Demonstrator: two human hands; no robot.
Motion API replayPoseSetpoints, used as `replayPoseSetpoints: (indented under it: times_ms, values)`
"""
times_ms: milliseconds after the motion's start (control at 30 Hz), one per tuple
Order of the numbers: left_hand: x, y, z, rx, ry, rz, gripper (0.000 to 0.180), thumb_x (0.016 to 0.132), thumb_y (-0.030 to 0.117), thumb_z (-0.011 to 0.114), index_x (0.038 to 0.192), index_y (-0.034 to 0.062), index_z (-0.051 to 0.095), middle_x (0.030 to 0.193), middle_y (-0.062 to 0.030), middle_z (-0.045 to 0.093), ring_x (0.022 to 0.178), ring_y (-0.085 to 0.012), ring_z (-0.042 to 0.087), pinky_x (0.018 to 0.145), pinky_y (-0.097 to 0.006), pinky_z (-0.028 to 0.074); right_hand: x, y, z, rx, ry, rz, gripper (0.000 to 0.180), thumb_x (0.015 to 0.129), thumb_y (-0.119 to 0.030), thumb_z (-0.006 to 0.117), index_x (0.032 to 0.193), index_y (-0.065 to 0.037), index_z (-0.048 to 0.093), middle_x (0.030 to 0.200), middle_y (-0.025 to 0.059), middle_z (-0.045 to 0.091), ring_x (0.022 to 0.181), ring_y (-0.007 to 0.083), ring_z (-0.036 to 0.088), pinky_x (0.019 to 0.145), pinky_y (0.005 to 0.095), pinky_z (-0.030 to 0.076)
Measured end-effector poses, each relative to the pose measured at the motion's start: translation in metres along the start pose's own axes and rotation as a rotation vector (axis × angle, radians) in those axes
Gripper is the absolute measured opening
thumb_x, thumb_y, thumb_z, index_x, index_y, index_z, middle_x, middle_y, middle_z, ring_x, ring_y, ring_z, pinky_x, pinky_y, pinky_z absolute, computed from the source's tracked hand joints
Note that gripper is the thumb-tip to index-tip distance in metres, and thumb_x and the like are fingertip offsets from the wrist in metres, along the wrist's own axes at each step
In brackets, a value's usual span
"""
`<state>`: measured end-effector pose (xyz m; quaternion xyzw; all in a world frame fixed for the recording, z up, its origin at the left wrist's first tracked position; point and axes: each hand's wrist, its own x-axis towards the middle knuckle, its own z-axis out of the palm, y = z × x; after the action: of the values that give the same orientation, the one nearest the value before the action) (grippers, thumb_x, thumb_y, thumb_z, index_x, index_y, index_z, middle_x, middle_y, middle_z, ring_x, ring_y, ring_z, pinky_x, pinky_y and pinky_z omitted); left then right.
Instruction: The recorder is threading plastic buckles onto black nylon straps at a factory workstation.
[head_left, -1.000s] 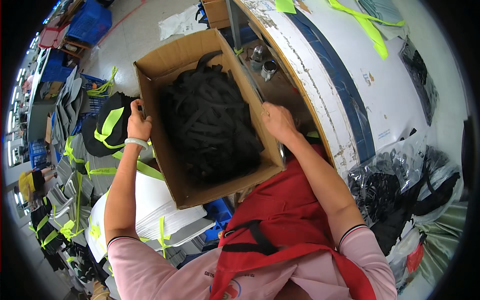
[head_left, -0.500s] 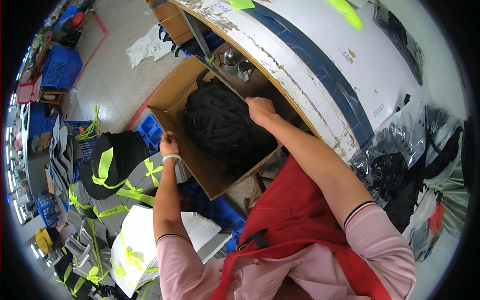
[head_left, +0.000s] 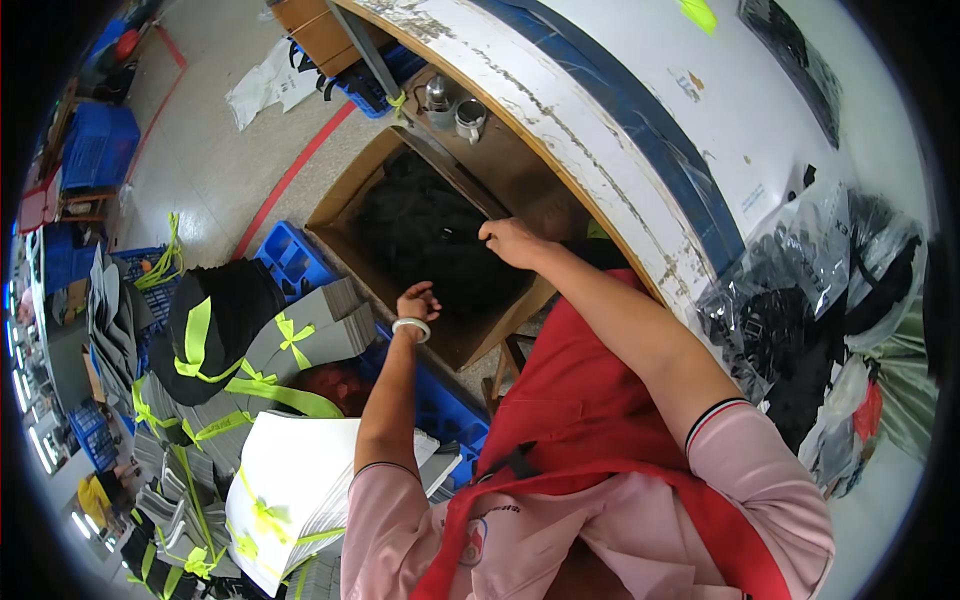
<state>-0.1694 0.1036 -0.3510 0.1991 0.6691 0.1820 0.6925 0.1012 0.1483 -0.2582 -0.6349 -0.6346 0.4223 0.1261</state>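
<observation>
A brown cardboard box (head_left: 345,262) stands partly under the table edge, filled with a tangled heap of black straps or fabric strips (head_left: 430,225). My right hand (head_left: 513,243) is at the box's right rim beside the table, its fingers closed on that edge. Over the near left part of the opening hovers my left hand (head_left: 419,301), with a pale bangle at the wrist. Its fingers are loosely curled and apart, with nothing seen in them. Whether they touch the black heap cannot be made out.
The worn white table (head_left: 600,165) curves along the right, with clear plastic bags (head_left: 780,310) beside it. A metal cup (head_left: 470,119) sits on a shelf below. Grey bundles tied with neon-yellow ribbon (head_left: 310,335), a white stack (head_left: 285,490) and blue crates (head_left: 300,262) crowd the left.
My left hand has let go of the box's left rim and moved right, over the opening. The box has slid somewhat further under the table, with my right hand still at its rim.
</observation>
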Motion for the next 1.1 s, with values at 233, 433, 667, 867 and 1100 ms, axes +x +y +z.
replayPoseSetpoints:
  times_ms: [233, 433, 667, 867, 1100]
  values:
    - [-0.034, -0.019, 0.058, -0.215, -0.312, -0.105, 0.035, 0.085, -0.013, 0.046, 0.115, -0.0003, 0.058, 0.102, -0.0129, 0.063, 0.087, -0.0263, 0.064, 0.085, -0.042, 0.056, -0.107, -0.084, -0.052, 0.18, -0.088, -0.218, 0.019, 0.086, -0.011, 0.056, 0.103, -0.004, 0.062, 0.097, 0.0138, 0.066, 0.09, 0.0303, 0.063, 0.078, 0.038, 0.049]
    - [-0.105, 0.026, 0.108, -0.297, -0.505, 0.073, 0.03, 0.09, -0.006, 0.046, 0.116, 0.0005, 0.058, 0.108, -0.0171, 0.064, 0.094, -0.0307, 0.066, 0.083, -0.041, 0.056, -0.235, -0.088, -0.074, 0.222, -0.016, -0.183, 0.02, 0.089, -0.016, 0.056, 0.107, -0.008, 0.062, 0.101, 0.0142, 0.064, 0.095, 0.0314, 0.062, 0.083, 0.0388, 0.049]
    - [-0.251, 0.09, 0.172, -0.176, -0.848, 0.239, 0.028, 0.093, 0.001, 0.051, 0.12, -0.0003, 0.054, 0.107, -0.0144, 0.064, 0.091, -0.0251, 0.065, 0.072, -0.036, 0.059, -0.345, -0.064, -0.091, 0.297, 0.276, -0.15, 0.016, 0.087, -0.013, 0.056, 0.099, -0.004, 0.063, 0.095, 0.0141, 0.065, 0.092, 0.0313, 0.063, 0.081, 0.0382, 0.05]
    - [-0.319, 0.049, 0.242, -0.219, -1.146, -0.226, 0.026, 0.095, 0.012, 0.052, 0.119, 0.003, 0.056, 0.099, -0.0085, 0.063, 0.088, -0.0219, 0.061, 0.061, -0.031, 0.053, -0.394, -0.028, -0.075, 0.257, 0.347, -0.092, 0.018, 0.086, -0.016, 0.057, 0.098, -0.005, 0.064, 0.097, 0.0152, 0.066, 0.091, 0.0333, 0.063, 0.08, 0.0417, 0.049]
    - [-0.368, 0.086, 0.388, 0.848, -0.99, 0.751, 0.017, 0.092, 0.008, 0.057, 0.107, 0.0013, 0.063, 0.091, -0.0057, 0.061, 0.08, -0.016, 0.06, 0.058, -0.029, 0.052, -0.421, 0.006, -0.052, 0.501, 0.357, -0.061, 0.019, 0.087, -0.017, 0.056, 0.101, -0.006, 0.065, 0.094, 0.0126, 0.068, 0.088, 0.0294, 0.065, 0.079, 0.0397, 0.05]
